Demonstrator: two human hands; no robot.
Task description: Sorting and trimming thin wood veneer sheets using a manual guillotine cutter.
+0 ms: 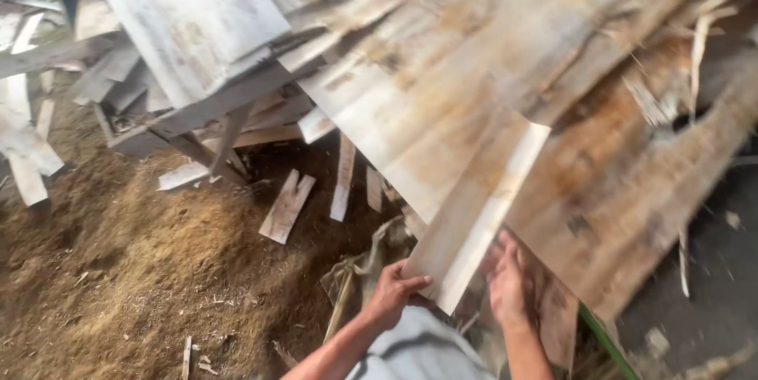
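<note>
Veneer sheet [474, 206] between both hands [391, 293]

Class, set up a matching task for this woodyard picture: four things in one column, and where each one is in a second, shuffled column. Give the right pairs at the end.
Column one:
1. left hand
2. right hand
3. sawdust heap
4. short loose plank

Column two:
A. spread over the ground at lower left
B. gripping the near corner of the pale veneer strip
C. lying flat on the ground below the stacked boards
D. pressed flat against the brown sheet beside the strip

Pairs: 1-B, 2-D, 3-A, 4-C
</note>
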